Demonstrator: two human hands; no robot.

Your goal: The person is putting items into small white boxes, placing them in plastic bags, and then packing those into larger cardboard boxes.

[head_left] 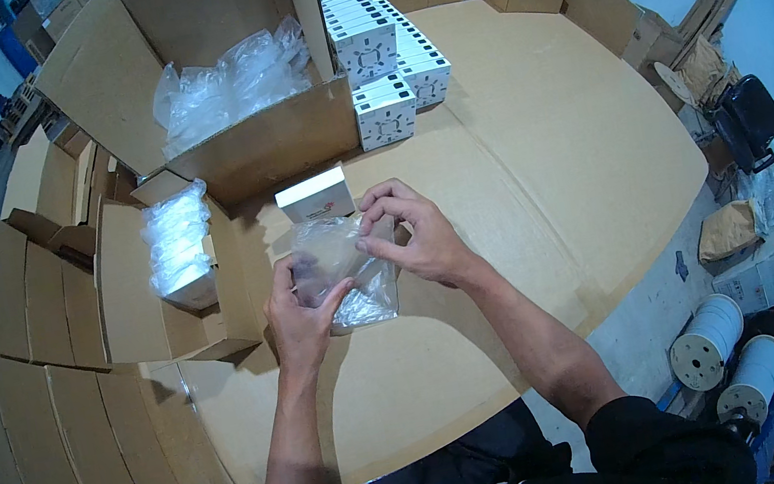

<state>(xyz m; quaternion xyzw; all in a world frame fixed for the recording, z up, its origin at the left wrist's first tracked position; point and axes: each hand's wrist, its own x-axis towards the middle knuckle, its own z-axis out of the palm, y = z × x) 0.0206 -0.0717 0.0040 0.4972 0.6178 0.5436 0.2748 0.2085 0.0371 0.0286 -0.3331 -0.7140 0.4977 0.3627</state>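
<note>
Left hand (303,318) and right hand (422,238) finger-pinched a bag (366,301) mid-frame; a box (314,197) sat just above, cartons (51,295) left.

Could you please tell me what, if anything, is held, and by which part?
A clear bag: the left hand grips its left side; the right hand seems to pinch its upper right edge.

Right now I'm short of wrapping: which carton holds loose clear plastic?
The large carton beside the stacked white boxes; the smaller carton nearer the left hand holds a row of wrapped packs.
</note>
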